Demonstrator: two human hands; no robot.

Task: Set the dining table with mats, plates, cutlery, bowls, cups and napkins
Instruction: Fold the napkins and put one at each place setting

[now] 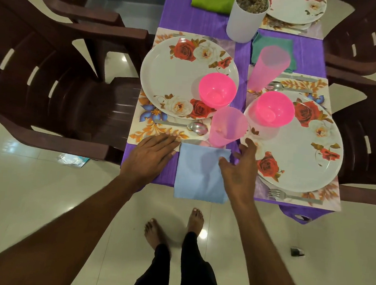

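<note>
- Left hand [152, 149] lies flat, palm down, fingers straight and together on the purple-covered desk [201, 22], touching the left edge of the light blue square cloth napkin [201, 173].
- Right hand [240, 167] hovers over the napkin's right edge, fingers spread, loosely bent, gripping nothing.
- Napkin sits at the near desk edge, its lower part overhanging the floor.
- Translucent pink plastic cup [227, 126] stands just beyond the napkin, between two floral white plates [176, 77].
- Dark brown plastic chairs [58, 81] crowd both sides.
</note>
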